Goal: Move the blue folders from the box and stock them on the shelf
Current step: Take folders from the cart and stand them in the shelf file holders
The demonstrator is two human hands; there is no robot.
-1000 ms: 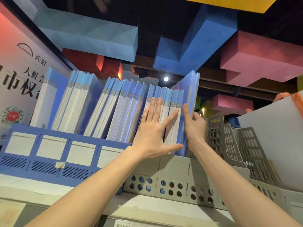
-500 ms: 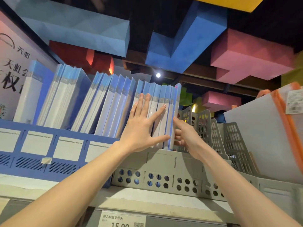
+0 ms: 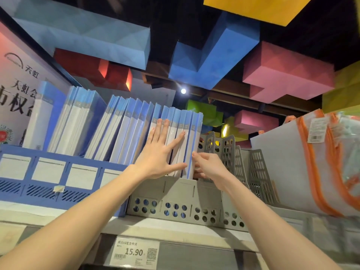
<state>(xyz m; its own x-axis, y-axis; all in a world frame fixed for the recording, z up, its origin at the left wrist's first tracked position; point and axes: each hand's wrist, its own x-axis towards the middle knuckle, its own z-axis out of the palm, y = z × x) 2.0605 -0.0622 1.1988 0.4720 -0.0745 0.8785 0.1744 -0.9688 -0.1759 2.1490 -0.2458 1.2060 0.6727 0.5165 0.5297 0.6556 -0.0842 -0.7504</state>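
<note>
The step in hand looks like seating a folder on the shelf [image 3: 165, 228]. The blue folders [image 3: 175, 123] stand upright in the left end of the grey rack [image 3: 181, 189], leaning slightly to its left. The left hand [image 3: 157, 158] lies flat on their spines above the rack's front wall, its fingers [image 3: 164, 129] straight and spread. The right hand [image 3: 209, 168] is at the right side of the last folder [image 3: 195, 143], just above the rack's front wall, with its fingers loosely curled. One fingertip touches the folder's edge, but I cannot tell whether the hand pinches it or only pushes. Next, the row probably needs squaring up before both hands let go. The box, which is out of view, likely holds more.
</note>
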